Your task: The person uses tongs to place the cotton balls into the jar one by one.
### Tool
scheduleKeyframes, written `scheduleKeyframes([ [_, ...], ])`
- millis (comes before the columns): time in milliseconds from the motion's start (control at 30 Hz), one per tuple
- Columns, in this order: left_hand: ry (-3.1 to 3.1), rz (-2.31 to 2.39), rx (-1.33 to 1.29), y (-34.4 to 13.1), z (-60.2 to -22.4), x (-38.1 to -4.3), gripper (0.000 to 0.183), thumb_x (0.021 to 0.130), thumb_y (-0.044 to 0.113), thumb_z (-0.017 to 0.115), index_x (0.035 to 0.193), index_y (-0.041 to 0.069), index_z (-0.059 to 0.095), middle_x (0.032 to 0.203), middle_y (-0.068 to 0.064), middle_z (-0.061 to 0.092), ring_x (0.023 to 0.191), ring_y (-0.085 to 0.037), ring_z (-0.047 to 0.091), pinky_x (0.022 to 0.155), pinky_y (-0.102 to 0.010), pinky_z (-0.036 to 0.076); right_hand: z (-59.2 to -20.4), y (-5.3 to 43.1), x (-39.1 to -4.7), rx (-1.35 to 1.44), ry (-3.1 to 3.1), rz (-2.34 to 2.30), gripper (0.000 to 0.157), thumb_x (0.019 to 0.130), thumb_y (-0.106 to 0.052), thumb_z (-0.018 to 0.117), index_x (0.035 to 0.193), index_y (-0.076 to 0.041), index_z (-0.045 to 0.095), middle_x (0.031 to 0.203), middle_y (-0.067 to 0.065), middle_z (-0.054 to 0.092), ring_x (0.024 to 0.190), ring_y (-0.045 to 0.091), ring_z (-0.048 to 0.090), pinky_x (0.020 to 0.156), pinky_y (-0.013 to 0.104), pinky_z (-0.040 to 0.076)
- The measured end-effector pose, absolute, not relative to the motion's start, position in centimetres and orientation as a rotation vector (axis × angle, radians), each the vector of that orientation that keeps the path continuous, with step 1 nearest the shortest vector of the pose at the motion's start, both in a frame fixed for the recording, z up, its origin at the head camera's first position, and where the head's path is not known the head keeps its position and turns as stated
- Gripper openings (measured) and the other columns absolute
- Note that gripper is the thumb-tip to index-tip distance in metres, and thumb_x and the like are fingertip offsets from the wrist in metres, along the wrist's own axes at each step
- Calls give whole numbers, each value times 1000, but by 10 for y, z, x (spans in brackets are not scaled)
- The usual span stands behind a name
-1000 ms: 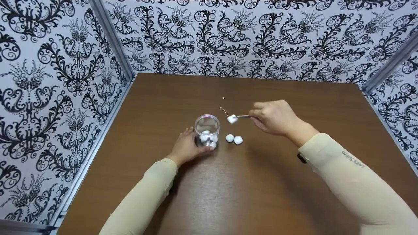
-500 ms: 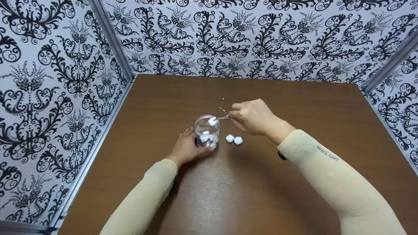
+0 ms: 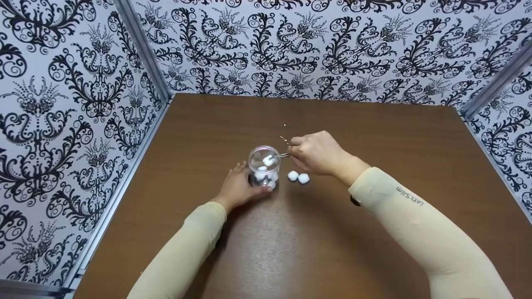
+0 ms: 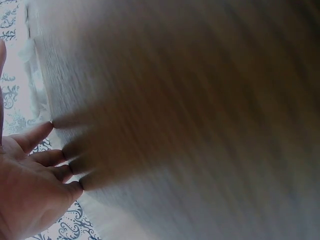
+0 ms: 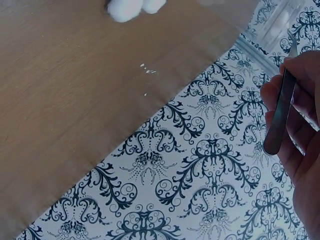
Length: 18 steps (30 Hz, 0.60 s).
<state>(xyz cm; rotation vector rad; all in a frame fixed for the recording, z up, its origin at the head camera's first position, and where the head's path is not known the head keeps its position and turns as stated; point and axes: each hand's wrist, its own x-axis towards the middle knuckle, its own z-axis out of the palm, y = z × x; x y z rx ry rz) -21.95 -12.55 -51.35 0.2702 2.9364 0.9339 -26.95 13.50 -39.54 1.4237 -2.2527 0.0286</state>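
A clear jar (image 3: 254, 161) with several white cotton balls inside stands on the table. My left hand (image 3: 237, 189) holds it from the left, thumb in front. The left wrist view shows this hand's fingertips (image 4: 64, 155) on the wood. My right hand (image 3: 320, 153) pinches metal tweezers (image 5: 281, 110). Their tips, reaching over the jar's right rim, are at a cotton ball (image 3: 267, 161) within the outline of the mouth; its exact depth is unclear. Two loose cotton balls, one at left (image 3: 293, 176) and one at right (image 3: 304, 178), lie beside the jar.
Small white crumbs (image 3: 284, 138) lie on the brown table (image 3: 199, 133) behind the jar. Patterned walls (image 3: 291, 50) enclose its back and sides, with metal posts (image 3: 143, 50) at the corners.
My right hand has brought the tweezers and cotton ball leftward to the jar, then slightly down at its mouth. My left hand and the two loose balls have stayed put.
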Motion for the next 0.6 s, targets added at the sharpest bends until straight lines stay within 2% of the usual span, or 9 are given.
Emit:
scheduleKeyframes([
  [367, 2940, 936, 276, -126, -515, -220, 95, 80, 63, 82, 154, 12, 51, 160, -28, 45, 155, -46, 32, 129, -62, 20, -396, 138, -268, 1425, -2260, 19, 3, 87, -15, 72, 86, -14, 75, 79, 0, 65, 56, 22, 62, 44, 42, 48],
  [600, 2921, 956, 273, -126, -513, -219, 98, 79, 65, 82, 155, 11, 51, 160, -27, 44, 156, -45, 30, 130, -61, 19, -391, 146, -265, 1403, -2265, -1, 7, 89, -17, 73, 92, -15, 79, 79, -1, 64, 56, 19, 61, 44, 40, 49],
])
